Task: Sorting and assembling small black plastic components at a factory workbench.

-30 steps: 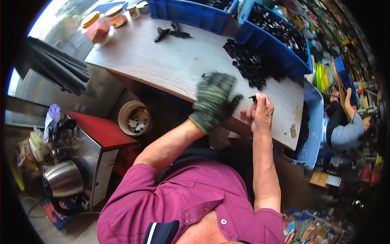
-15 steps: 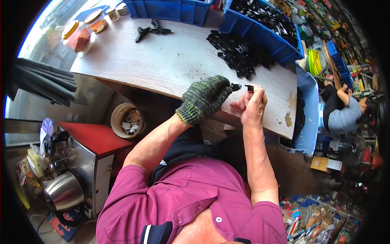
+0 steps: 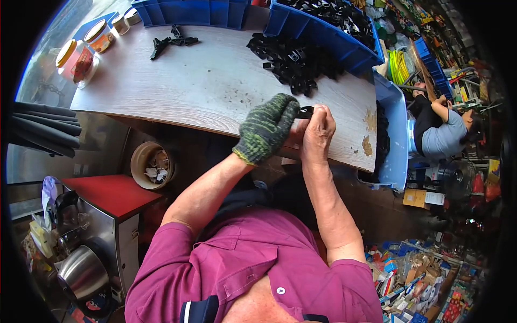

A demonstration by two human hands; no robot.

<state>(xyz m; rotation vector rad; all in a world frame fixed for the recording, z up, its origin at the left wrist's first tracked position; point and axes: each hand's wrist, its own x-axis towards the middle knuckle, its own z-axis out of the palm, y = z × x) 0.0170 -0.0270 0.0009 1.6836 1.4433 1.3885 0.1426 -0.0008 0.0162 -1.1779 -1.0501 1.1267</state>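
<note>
My left hand (image 3: 267,129), in a dark green and black knitted glove, is closed on a small black plastic part (image 3: 306,112) above the table's front edge. Bare, my right hand (image 3: 319,132) pinches at the same spot from the other side. Between the two hands only a bit of black shows, and the fingers hide where the pieces meet. Just beyond them, a heap of black plastic parts (image 3: 299,62) lies on the pale wooden table (image 3: 210,81). Several similar black parts (image 3: 171,42) lie apart at the far left.
Blue bins (image 3: 194,15) line the back; another blue bin (image 3: 344,51) is full of black parts. A light blue tub (image 3: 397,124) stands right of the table. Jars (image 3: 75,62) are at far left. Below are a waste bucket (image 3: 141,164) and red-topped cabinet (image 3: 110,188). A person (image 3: 444,129) sits at right.
My right hand has come against the gloved left hand, bringing the two black pieces together. The whole view has shifted slightly, so the table appears further left.
</note>
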